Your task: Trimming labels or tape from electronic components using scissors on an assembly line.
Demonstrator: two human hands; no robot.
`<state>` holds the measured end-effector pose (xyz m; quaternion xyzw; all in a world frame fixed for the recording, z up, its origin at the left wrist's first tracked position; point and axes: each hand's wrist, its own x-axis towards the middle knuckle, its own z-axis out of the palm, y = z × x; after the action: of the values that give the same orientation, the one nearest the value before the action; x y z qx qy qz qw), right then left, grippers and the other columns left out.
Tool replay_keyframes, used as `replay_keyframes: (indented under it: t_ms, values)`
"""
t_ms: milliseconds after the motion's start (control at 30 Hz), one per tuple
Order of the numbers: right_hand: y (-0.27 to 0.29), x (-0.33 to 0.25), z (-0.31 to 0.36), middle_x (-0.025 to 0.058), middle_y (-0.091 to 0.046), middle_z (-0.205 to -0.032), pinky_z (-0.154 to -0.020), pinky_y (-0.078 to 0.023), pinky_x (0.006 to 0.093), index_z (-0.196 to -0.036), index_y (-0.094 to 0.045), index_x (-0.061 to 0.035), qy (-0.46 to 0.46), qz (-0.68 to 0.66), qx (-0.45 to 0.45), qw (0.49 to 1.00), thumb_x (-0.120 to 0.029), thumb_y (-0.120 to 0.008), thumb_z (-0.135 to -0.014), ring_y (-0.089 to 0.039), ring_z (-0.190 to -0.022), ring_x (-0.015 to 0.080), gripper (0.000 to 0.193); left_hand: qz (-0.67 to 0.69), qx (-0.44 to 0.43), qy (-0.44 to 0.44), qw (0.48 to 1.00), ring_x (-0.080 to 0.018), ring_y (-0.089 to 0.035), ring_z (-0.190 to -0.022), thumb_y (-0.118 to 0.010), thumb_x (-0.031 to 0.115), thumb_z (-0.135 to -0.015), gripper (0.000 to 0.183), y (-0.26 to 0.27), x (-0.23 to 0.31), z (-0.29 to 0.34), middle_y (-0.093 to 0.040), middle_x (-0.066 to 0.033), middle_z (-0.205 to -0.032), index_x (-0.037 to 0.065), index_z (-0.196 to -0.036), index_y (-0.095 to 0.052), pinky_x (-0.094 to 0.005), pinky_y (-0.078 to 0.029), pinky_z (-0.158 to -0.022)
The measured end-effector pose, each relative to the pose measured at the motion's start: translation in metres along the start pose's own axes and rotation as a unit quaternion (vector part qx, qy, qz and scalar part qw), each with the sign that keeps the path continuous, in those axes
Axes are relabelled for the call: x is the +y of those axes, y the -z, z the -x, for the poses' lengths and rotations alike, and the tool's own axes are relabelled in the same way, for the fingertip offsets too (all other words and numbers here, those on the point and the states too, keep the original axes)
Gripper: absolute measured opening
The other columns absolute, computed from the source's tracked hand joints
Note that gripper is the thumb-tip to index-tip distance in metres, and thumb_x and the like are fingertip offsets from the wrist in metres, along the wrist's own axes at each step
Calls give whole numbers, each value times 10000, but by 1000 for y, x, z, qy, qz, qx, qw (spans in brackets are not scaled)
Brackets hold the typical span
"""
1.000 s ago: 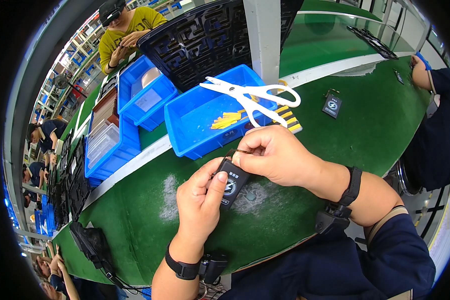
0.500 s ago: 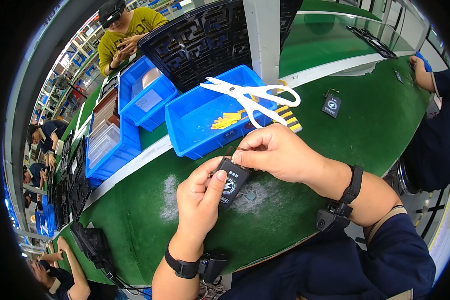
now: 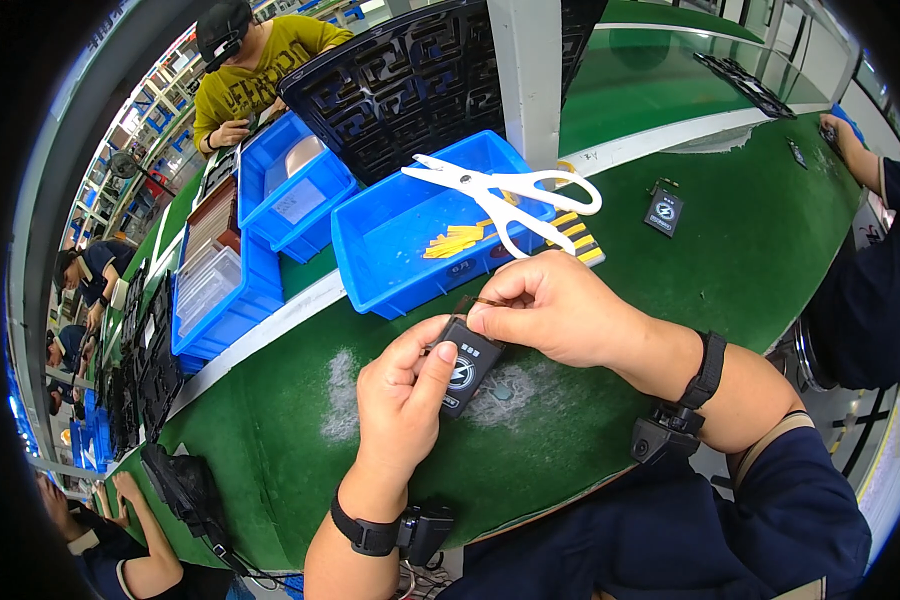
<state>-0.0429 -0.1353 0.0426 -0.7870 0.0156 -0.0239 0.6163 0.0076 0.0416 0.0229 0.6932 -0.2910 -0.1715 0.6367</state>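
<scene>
Pinching black battery [image 3: 474, 362], left hand [image 3: 402, 390], apparently for steadiness; right hand [image 3: 542, 308] pinching brown flex cable [image 3: 484, 301]. White scissors [image 3: 490, 184] beyond hands.

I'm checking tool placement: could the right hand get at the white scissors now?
Probably yes: the white scissors lie uncovered across a blue bin, near the right hand, though it's busy at the black battery.

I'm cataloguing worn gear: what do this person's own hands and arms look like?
The left hand and right hand are ungloved. At each wrist sits a black strap with a boxy black device. The right sleeve is short, dark navy, with beige trim; no sleeve shows on the left.
</scene>
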Motion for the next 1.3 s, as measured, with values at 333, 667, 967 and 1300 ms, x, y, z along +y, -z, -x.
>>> replay_keyframes:
  t_ms: [333,667,967,1300]
  values:
    - [-4,-3,2,-17,-512,-632,-506,-352,213,-716,-606,18,35,61,21,997,-138,-620,-785,-437,-562,45,172,-50,24,6,998,-47,-566,-704,-538,99,-859,211,-2,1,3,-635,-23,-818,-9,-1035,-582,-177,-436,-618]
    - [-7,4,0,-2,-584,-713,-572,-420,190,-920,-625,-9,13,-84,-15,996,-121,-659,-777,-505,-630,40,186,62,55,-11,997,-102,-597,-642,-501,200,-887,321,-2,0,-1,-616,-72,-849,-18,-1124,-499,-158,-408,-442]
    - [37,-21,12,5,-587,-682,-547,-426,202,-808,-631,-19,6,-69,74,995,-120,-661,-744,-522,-608,67,123,64,5,-35,997,-137,-592,-661,-514,230,-877,402,0,-6,-5,-622,-114,-817,-22,-1182,-440,-207,-441,-549]
    - [195,51,42,5,-547,-629,-460,-401,194,-785,-619,-13,-101,-13,318,942,-102,-600,-791,-463,-520,66,91,10,-9,35,999,-120,-587,-669,-507,72,-859,348,1,-1,-3,-630,-104,-806,8,-1195,-443,-210,-438,-570]
